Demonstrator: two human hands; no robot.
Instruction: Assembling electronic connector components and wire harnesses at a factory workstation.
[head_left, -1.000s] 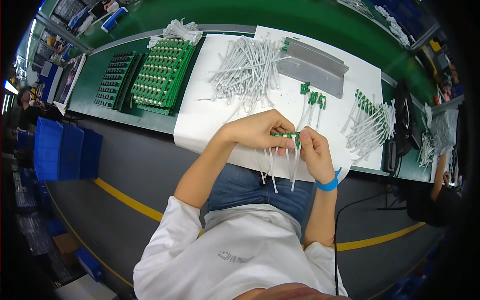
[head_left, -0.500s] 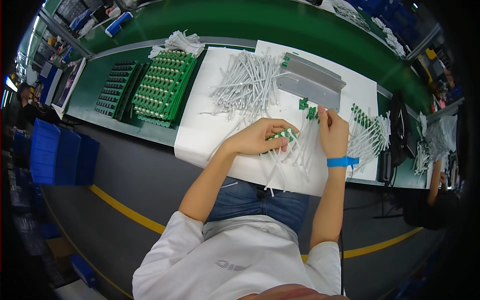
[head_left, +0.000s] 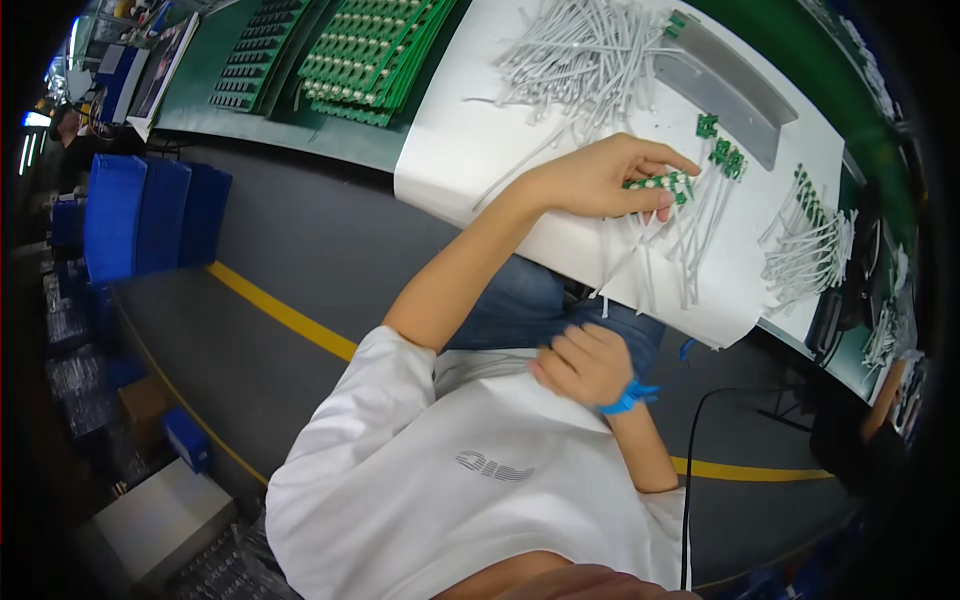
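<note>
My left hand (head_left: 600,182) is over the white sheet (head_left: 455,170), closed on a small green circuit board strip (head_left: 672,184) between thumb and fingers. White wires (head_left: 640,255) hang below that strip over the sheet's near edge. Just right of it lie more small green boards (head_left: 727,158) with white wires attached. My right hand (head_left: 588,362), a blue band (head_left: 628,396) at its wrist, is off the table in front of my shirt. Its fingers are curled in and slightly blurred; whatever might be inside them is hidden.
A heap of loose white wires (head_left: 575,65) lies beyond my left hand, beside a grey metal angle piece (head_left: 735,85). Stacked green boards (head_left: 370,50) stand at the far left. Wired boards (head_left: 812,235) lie at the right. Blue bins (head_left: 140,215) stand left of the table.
My right hand has left the small boards on the sheet and come back to my shirt front. My left hand still holds its board strip. The view has turned and dropped.
</note>
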